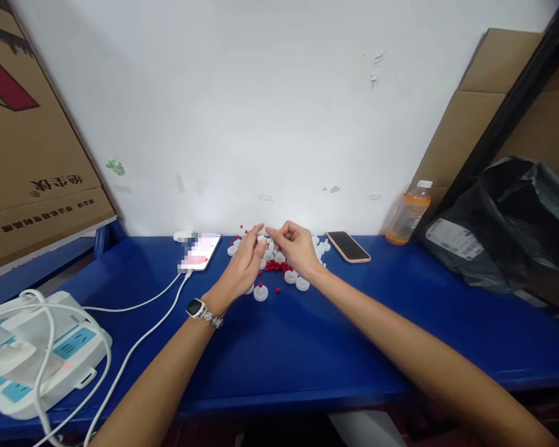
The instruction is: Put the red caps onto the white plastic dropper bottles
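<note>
Above a pile of white round plastic caps [278, 256], my two hands come close together. My left hand [246, 256] has its long fingers stretched forward and its thumb near them; a small whitish bit shows by the thumb tip, too small to name. Thumb and forefinger of my right hand [298, 248] are pinched together, and what they hold is hidden. Small red pieces [276, 266] lie heaped just below the hands. A white cap with a red piece on top [261, 292] stands in front, beside a loose red piece [277, 290].
Left of the pile lies a lit phone [201, 251] on a charging cable. A dark phone [348, 247] and an orange-drink bottle [407, 213] are to the right, by a black plastic bag [503, 230]. A white power strip [69, 347] with looped cables occupies the blue table's [317, 347] left.
</note>
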A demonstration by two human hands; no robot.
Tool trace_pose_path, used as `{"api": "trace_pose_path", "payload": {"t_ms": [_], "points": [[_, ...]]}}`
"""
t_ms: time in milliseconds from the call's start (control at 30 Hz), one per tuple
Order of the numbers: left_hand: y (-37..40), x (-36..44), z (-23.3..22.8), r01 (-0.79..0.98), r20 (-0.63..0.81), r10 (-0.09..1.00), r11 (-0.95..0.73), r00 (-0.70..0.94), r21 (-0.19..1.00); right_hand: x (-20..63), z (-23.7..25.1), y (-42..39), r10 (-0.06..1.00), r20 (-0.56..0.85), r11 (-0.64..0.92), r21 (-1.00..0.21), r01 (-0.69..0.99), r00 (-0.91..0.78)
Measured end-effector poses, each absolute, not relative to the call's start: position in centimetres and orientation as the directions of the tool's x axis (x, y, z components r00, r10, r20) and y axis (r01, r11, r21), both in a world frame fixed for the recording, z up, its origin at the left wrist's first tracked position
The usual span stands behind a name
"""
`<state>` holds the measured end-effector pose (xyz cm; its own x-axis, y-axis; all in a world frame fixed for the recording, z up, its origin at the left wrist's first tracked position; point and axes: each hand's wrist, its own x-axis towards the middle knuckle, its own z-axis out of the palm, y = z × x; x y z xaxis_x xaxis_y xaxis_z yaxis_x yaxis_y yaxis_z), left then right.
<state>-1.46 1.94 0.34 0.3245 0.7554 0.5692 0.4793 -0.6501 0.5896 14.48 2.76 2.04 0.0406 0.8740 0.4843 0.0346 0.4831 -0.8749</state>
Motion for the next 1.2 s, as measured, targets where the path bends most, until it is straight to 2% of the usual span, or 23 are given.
{"api": "trace_pose_path", "payload": {"t_ms": [133,233,333,600,833,967,1067,1133,1200], "points": [[3.9,-3.8,0.1,0.599,0.615,0.749,-0.617,0.247,0.511,16.1,2.4,8.9,0.816,0.578,0.505,-0.731,0.459,0.023],[4.7,-4.9,-0.3,0.636,0.605,0.755,-0.601,0.254,0.484,16.3,1.9,13.1,0.860,0.506,0.383,-0.559,0.735,-0.064],[4.7,-5.0,-0.6,0.636,0.589,0.760,-0.602,0.274,0.482,15.7,1.2,15.5,0.903,0.407,0.309,-0.387,0.869,-0.140],[4.2,-4.2,-0.6,0.632,0.576,0.749,-0.627,0.328,0.455,14.7,0.7,16.6,0.929,0.327,0.280,-0.321,0.905,-0.172],[3.9,-3.5,-0.6,0.631,0.567,0.748,-0.632,0.344,0.450,17.3,0.7,14.5,0.921,0.320,0.324,-0.317,0.891,-0.221],[3.6,-3.1,-0.8,0.635,0.554,0.754,-0.628,0.353,0.450,17.9,1.0,13.3,0.914,0.311,0.365,-0.353,0.861,-0.260],[3.3,-3.0,-0.8,0.635,0.575,0.739,-0.639,0.351,0.434,18.0,1.9,11.3,0.888,0.400,0.400,-0.430,0.809,-0.226],[3.0,-2.9,-0.6,0.635,0.591,0.726,-0.649,0.352,0.419,18.0,2.3,9.0,0.858,0.482,0.452,-0.544,0.707,-0.178],[2.5,-2.6,-0.4,0.631,0.593,0.711,-0.667,0.379,0.396,17.8,2.3,6.3,0.851,0.502,0.491,-0.661,0.567,-0.153]]}}
